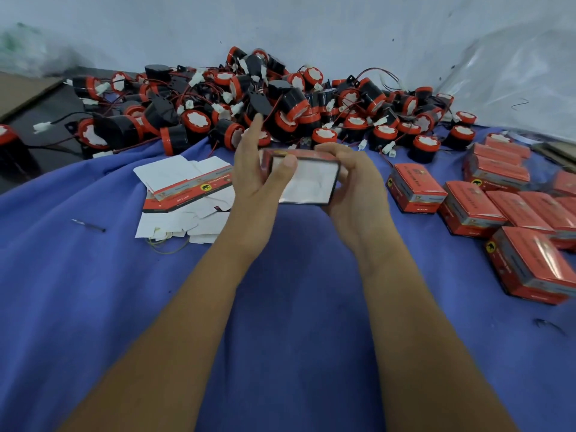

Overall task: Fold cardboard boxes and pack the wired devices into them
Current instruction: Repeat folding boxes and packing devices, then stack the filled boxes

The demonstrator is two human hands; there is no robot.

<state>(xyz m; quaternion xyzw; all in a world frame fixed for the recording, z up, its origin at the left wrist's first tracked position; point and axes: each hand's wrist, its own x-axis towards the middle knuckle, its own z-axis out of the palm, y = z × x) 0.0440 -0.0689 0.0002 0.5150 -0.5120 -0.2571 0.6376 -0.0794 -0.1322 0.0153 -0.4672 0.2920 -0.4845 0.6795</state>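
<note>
Both hands hold a small red cardboard box (307, 182) above the blue cloth, its white end face turned toward me. My left hand (255, 179) grips the box's left side, thumb lying across the white face and forefinger raised. On the right side my right hand (355, 179) curls its fingers round the box. Behind the hands lies a big heap of black-and-red wired devices (249, 107) with white connectors. A stack of flat unfolded boxes (184, 194) lies left of the hands.
Several closed red boxes (505, 207) stand in rows on the right. A blue cloth (280, 307) covers the table. A light wall (280, 26) runs behind the heap, with clear plastic sheeting (523, 73) at right. A thin dark scrap (88, 225) lies on the left.
</note>
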